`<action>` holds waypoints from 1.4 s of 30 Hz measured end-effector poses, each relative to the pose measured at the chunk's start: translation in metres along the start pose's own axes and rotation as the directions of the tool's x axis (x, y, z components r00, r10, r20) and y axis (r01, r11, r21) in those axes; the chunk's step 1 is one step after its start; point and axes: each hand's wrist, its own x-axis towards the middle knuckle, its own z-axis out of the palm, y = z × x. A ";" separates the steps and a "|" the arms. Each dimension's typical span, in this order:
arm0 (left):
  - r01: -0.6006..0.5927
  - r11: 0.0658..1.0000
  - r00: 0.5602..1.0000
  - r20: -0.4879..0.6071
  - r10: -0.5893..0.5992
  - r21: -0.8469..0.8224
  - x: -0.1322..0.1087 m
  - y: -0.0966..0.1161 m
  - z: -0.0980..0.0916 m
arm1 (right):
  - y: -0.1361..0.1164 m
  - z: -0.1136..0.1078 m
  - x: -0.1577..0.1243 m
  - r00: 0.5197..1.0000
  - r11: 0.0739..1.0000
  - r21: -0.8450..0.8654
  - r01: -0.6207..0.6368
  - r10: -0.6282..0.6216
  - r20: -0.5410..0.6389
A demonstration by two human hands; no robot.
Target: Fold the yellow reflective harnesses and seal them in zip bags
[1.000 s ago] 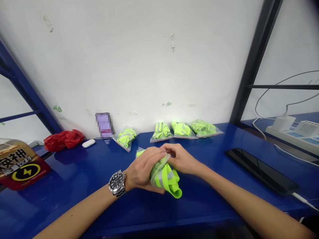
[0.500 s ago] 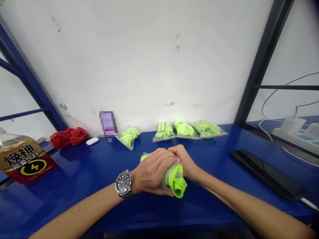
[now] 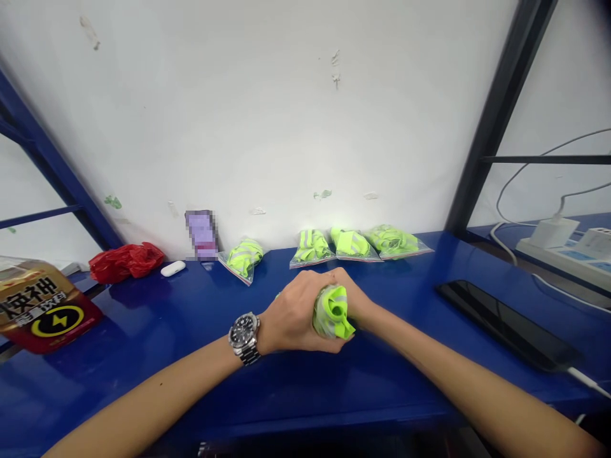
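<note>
In the middle, above the desk, my left hand (image 3: 293, 313) is wrapped round a rolled fluorescent yellow-green reflective vest (image 3: 338, 310) in clear plastic. The open end of the roll shows between thumb and fingers, tilted towards me. My right hand (image 3: 349, 294) is closed against the far side of the same bundle, touching my left hand. Most of its fingers are hidden. A steel wristwatch (image 3: 244, 337) is on my left wrist. Similar vests in clear zip bags lie along the wall: one bag (image 3: 244, 259) left of my hands, then a bag (image 3: 312, 247), another (image 3: 352, 244) and a third (image 3: 394, 242).
On the left of the blue desk (image 3: 191, 407) stand a drink bottle (image 3: 48, 305), a red plastic bag (image 3: 126, 262) and a white case (image 3: 172, 268). A phone (image 3: 202, 235) leans on the wall. Another phone (image 3: 508, 324), cable attached, lies right, near a power strip (image 3: 563, 257).
Both hands have risen slightly with the vest bundle. Its open end has turned up towards me and protrudes less beyond my left hand. The view has shifted slightly.
</note>
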 end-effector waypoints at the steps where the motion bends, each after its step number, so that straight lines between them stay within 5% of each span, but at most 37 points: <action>1: 0.031 0.999 0.999 -0.012 -0.032 -0.035 0.001 -0.002 -0.001 | -0.004 -0.005 0.000 0.999 0.999 0.020 -0.030 0.029 0.029; 6: 0.161 0.974 0.976 -0.124 -0.181 -0.161 0.000 -0.015 -0.006 | -0.022 -0.031 -0.004 0.962 0.971 0.204 -0.124 0.067 0.266; 10: 0.350 0.900 0.923 -0.071 -0.379 -0.261 -0.009 -0.024 -0.011 | -0.032 -0.039 -0.009 0.922 0.962 0.223 -0.161 0.066 0.380; 19: 0.400 0.903 0.905 0.222 -0.363 -0.155 -0.016 -0.014 -0.023 | -0.027 -0.019 -0.011 0.943 0.996 0.084 -0.028 -0.002 0.332; 27: 0.343 0.936 0.921 0.228 -0.317 -0.084 -0.013 -0.007 -0.021 | -0.026 0.003 -0.020 0.977 0.990 -0.129 -0.052 0.078 0.200; 36: 0.213 0.975 0.947 0.235 -0.221 0.059 -0.019 -0.011 -0.005 | -0.011 0.012 -0.013 0.991 0.873 -0.472 0.125 -0.130 0.022; 39: 0.220 0.974 0.951 0.209 -0.228 0.059 -0.019 -0.011 -0.005 | -0.010 0.011 -0.011 0.987 0.873 -0.464 0.152 -0.160 0.023; 42: 0.268 0.964 0.945 0.197 -0.262 -0.003 -0.017 -0.010 -0.013 | -0.015 0.003 -0.011 0.978 0.947 -0.266 0.179 -0.143 0.152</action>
